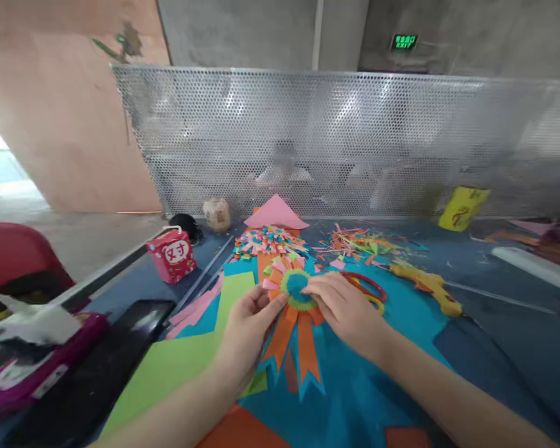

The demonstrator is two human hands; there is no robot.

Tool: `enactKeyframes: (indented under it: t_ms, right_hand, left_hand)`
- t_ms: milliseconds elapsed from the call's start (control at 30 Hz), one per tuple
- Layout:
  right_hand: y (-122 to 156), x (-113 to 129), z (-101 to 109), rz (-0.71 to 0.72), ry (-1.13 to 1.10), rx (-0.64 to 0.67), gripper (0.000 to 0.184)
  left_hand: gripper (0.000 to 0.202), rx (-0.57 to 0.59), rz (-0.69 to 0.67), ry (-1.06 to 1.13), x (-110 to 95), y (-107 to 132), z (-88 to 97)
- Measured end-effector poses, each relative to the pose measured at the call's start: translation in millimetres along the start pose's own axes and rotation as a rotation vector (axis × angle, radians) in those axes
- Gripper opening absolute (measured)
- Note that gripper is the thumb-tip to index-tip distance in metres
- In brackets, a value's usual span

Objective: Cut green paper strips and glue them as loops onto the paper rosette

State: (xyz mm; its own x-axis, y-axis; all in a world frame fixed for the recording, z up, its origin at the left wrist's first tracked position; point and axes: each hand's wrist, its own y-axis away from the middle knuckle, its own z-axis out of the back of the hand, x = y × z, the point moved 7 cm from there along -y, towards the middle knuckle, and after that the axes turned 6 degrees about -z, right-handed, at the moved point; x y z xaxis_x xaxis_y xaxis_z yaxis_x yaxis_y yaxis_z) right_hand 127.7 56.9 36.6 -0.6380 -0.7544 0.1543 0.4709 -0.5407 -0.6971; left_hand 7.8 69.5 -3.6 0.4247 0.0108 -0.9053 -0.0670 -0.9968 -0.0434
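1. Table (485, 261): from my remote seat I see it crowded on both sides of the work, so any wide sweep of an arm might knock something.
2. Blue paper (350, 367): it spreads under the work. I judge it could slide or crease if a forearm drags across it.
3. Green paper (168, 367): it lies below the left forearm, with the same risk.
4. Left hand (252, 317): I read a narrow pinch, thumb and fingers holding the rosette's left edge. Squeezing too hard might crumple the petals there.
5. Right hand (345, 308): its fingertips are bunched against the right side of the centre disc. I cannot tell whether they clamp anything or only press.
6. Rosette (274, 283): it sits between both hands, midway across my view, tails toward the wearer. Uneven pressure could twist it.
7. Glue gun (429, 286): it lies right of the hands, cord trailing toward the wearer. A snagged cord might pull it round; if it is hot, touching the tip could burn.
8. Scissors (379, 287): the red-handled pair is partly behind the right hand, where a backward nudge could shift it.
9. Centre disc (297, 283): any loose bond beneath would let a sideways push move it off-centre.
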Motion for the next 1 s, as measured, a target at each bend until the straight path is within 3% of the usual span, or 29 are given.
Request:
enactKeyframes:
  t_ms: [200,400,567,1000]
  right_hand:
    - [3.7,7.8,1.2,0.013,-0.041,0.019,0.018]
    - [2.8,-2.7,17.5,-0.135,-0.048,-0.173,0.012]
    - [1.5,-7.5,17.0,-0.219,0.012,-0.185,0.001]
    - [3.7,-7.0,24.8,-0.152,0.018,-0.273,0.006]
  left_hand:
    - [0.023,-0.015,-0.195,-0.034,-15.2,-9.9,12.9]
    - [0.023,0.000,-0.215,-0.114,-18.9,-8.6,10.9]
    - [0.020,-0.009,-0.258,-0.271,-19.6,-5.0,5.4]
    - [0.019,-0.001,-0.257,-0.365,-18.8,3.6,-3.2]
